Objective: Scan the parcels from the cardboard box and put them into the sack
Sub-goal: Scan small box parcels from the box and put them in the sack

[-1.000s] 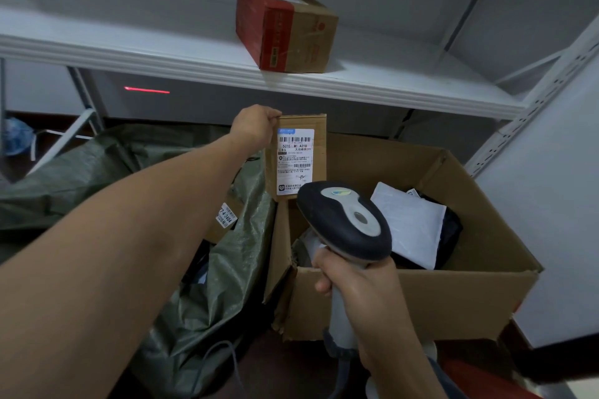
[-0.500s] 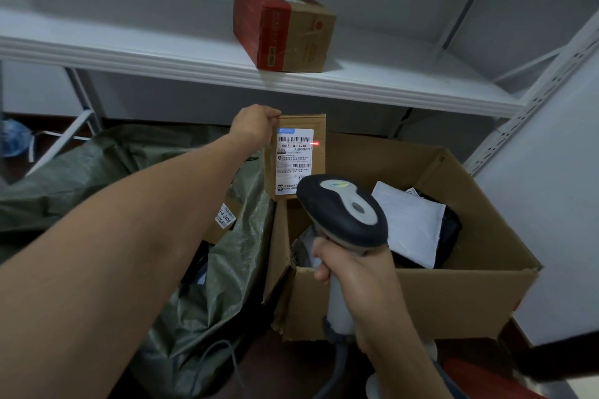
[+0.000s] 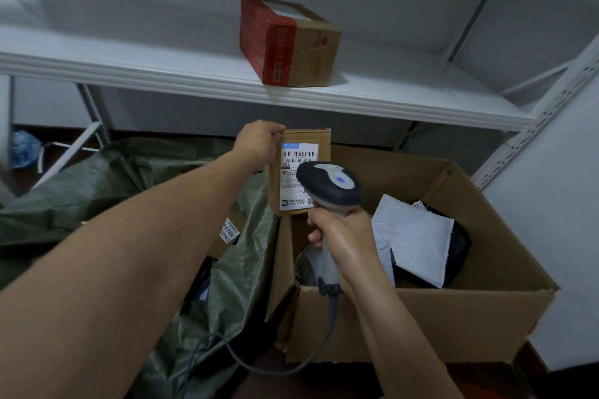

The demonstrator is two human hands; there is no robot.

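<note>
L hand point(image 3: 259, 142) is out in front at arm's length, fingers point(image 3: 278, 132) curled tight over the top-left corner of a small parcel point(image 3: 293, 172), gripping it; only the back of the hand shows, so can't see the thumb. R hand point(image 3: 343, 236) is clenched round the grey handle of the scanner point(image 3: 330, 185), all fingers wrapped, forefinger up near the front of the handle. Can't tell if the trigger is pressed.

Parcel hangs upright in the air above the near-left corner of the cardboard box point(image 3: 405, 324), right beside the sack point(image 3: 240, 269). It's plain brown card, taller than wide, w/ a white label covering most of the front: blue strip at top, barcode under it, a line of big characters, small print and logos lower down. Scanner's dark head, w/ a small blue light on its grey top, points at the label and hides the label's lower-right part; touching or not, can't say.

Scanner's cable point(image 3: 278, 369) loops down in front of the box. Inside the box: a white mailer point(image 3: 415, 236) lying on a black bag point(image 3: 460, 246). Green sack sits open to the left, touching the box's flap, w/ a labelled pkg point(image 3: 231, 230) showing inside. Above, a white shelf point(image 3: 194, 81) carries a red-and-brown carton point(image 3: 288, 42).
</note>
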